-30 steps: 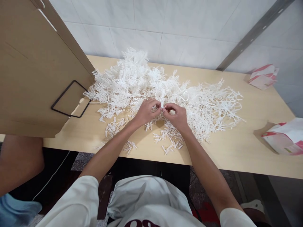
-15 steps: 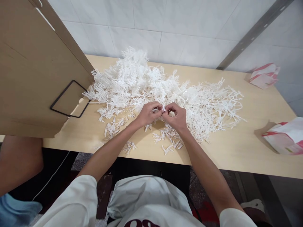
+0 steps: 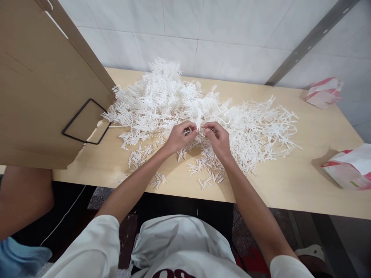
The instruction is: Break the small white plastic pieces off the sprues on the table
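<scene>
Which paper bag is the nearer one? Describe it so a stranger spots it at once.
Start at the light wooden table and follow its right edge toward the person. The nearer bag lies on its side there, cut off by the picture's edge. Both bags are white with red trim; the other bag sits back by the tiled wall.

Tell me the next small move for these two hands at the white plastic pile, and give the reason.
Probably pull the hands apart to snap the pinched piece. The left hand and right hand each pinch a white plastic sprue piece between fingertips at the near edge of the big pile, and small loose bits lie on the table below.
</scene>
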Tool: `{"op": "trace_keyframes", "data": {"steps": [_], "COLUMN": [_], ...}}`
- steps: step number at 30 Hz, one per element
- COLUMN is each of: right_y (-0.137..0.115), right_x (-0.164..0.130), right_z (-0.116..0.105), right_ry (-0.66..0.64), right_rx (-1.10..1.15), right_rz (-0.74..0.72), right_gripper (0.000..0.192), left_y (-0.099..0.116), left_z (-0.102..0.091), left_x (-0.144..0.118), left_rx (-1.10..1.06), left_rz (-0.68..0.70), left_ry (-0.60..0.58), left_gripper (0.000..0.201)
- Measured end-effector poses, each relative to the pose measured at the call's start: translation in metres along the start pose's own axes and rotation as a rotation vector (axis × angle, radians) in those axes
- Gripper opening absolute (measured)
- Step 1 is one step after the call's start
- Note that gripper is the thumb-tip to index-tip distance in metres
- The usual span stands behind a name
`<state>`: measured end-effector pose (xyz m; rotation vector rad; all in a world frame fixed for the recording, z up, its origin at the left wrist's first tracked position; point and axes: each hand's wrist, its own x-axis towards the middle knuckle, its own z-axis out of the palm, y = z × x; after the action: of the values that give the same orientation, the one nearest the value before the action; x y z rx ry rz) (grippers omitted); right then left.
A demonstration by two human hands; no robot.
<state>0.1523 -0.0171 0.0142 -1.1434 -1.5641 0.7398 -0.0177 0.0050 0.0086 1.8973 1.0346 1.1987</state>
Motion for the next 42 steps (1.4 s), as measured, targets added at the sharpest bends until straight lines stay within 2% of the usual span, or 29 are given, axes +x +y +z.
{"op": "trace_keyframes", "data": {"steps": [3, 7, 10, 15, 19, 26, 30, 33, 37, 40, 42], "right_y": [0.004, 0.006, 0.004, 0.003, 0.003, 0.002, 0.002, 0.003, 0.003, 0.004, 0.006], "right_x": [0.003, 0.004, 0.004, 0.003, 0.003, 0.002, -0.001, -0.003, -0.003, 0.001, 0.002], "right_z": [0.001, -0.001, -0.003, -0.003, -0.001, 0.007, 0.009, 0.007, 0.005, 0.004, 0.004], "right_ry": [-0.09, -0.05, -0.052, -0.119, -0.188, -0.148, -0.114, -0.077, -0.073, -0.124, -0.141], "right_rx": [0.012, -0.081, -0.216, -0.452, -0.547, -0.643, -0.751, -0.709, -0.422, -0.246, -0.24], "right_rz": [0.031, -0.029, -0.055, -0.059, -0.07, -0.137, -0.207, -0.201, -0.033, -0.025, -0.055], "right_gripper": [0.026, 0.018, 0.007, 0.005, 0.013, 0.022, 0.02, 0.016, 0.005, 0.02, 0.025], "left_y": [-0.001, -0.003, -0.005, -0.006, -0.009, -0.01, -0.011, -0.012, -0.012, -0.013, -0.014], "left_z": [-0.002, -0.002, 0.002, 0.006, 0.007, 0.011, 0.008, 0.002, -0.005, -0.004, -0.002], "left_x": [0.001, 0.001, -0.002, -0.005, -0.006, -0.011, -0.009, -0.005, -0.001, -0.001, -0.001], "left_rx": [0.019, 0.093, 0.282, 0.628, 0.763, 0.989, 1.07, 1.035, 0.895, 0.875, 0.883], "left_rz": [0.02, 0.068, 0.144, 0.29, 0.419, 0.621, 0.669, 0.598, 0.51, 0.535, 0.569], "left_ry": [-0.034, -0.061, -0.081, -0.145, -0.197, -0.126, -0.098, 0.003, 0.056, 0.03, 0.029], "left_gripper": [0.016, 0.019, 0.015, 0.016, 0.008, 0.014, 0.021, 0.02, 0.015, 0.014, 0.014]}}
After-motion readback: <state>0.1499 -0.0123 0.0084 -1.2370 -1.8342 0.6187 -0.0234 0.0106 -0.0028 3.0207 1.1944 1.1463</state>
